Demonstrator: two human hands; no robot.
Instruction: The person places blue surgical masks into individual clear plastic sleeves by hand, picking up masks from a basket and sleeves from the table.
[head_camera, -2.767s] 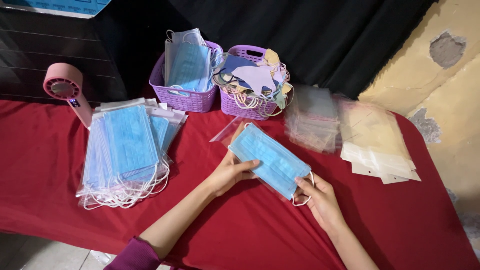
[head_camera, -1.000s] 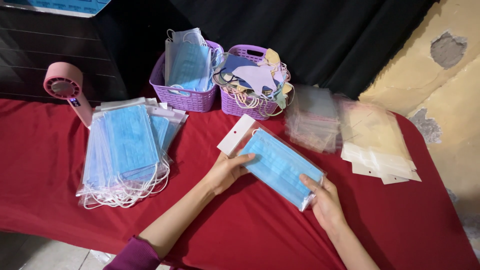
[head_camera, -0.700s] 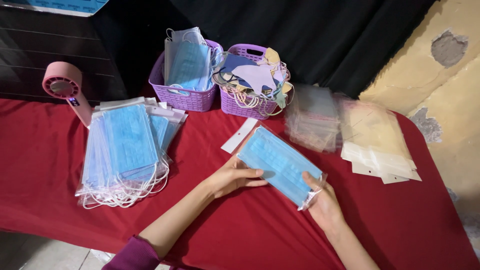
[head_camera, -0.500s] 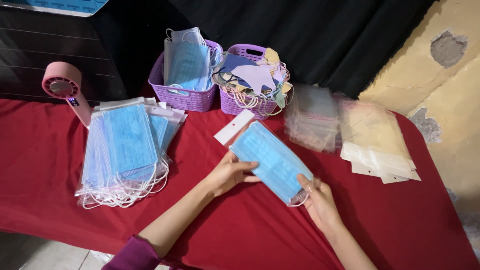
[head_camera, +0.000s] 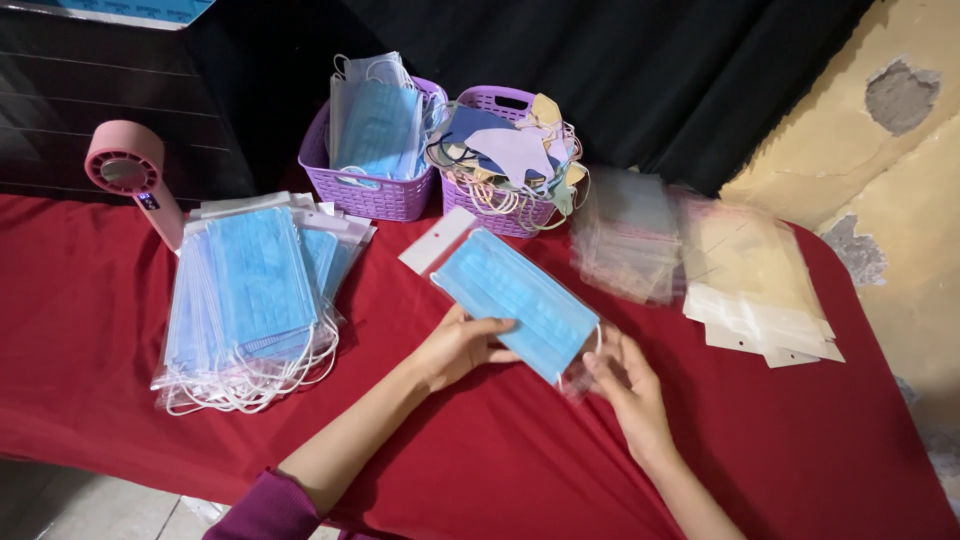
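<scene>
Left hand (head_camera: 462, 345) still grips the blue mask (head_camera: 515, 300); right hand (head_camera: 625, 385), seemingly pinching its pouch end, has barely shifted.

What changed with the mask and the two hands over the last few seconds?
The blue mask has slid deeper into its clear sleeve, whose white header now pokes out past it. The left hand and right hand have kept hold of the ends. The mask pile, baskets and empty sleeves have stayed put.
</scene>
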